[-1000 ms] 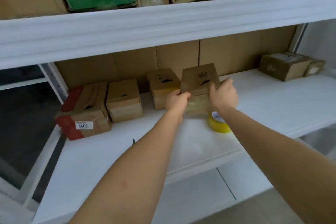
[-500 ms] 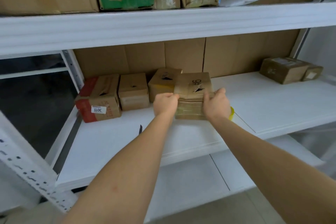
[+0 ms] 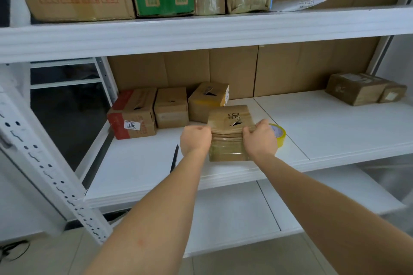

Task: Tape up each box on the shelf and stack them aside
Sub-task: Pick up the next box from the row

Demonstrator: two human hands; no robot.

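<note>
A small brown cardboard box [image 3: 228, 118] with black marks on top stands near the front of the white middle shelf [image 3: 335, 131]. My left hand [image 3: 196, 139] grips its left side and my right hand [image 3: 260, 138] grips its right side, fingers curled over the top edge. A roll of yellow tape [image 3: 280, 136] lies just right of my right hand, partly hidden by it. Three more boxes stand in a row at the back left: a red-banded box [image 3: 134, 114], a plain box [image 3: 171, 107] and a tilted box [image 3: 207, 100].
A dark knife [image 3: 174, 157] lies on the shelf left of my left arm. Two taped boxes [image 3: 357, 88] sit at the far right of the shelf. The upper shelf [image 3: 201, 29] overhangs, loaded with cartons. A perforated white post [image 3: 44, 163] stands at left.
Both hands have drawn the held box toward the shelf's front edge, away from the row at the back. The camera has pulled back and tilted, showing more of the upper shelf.
</note>
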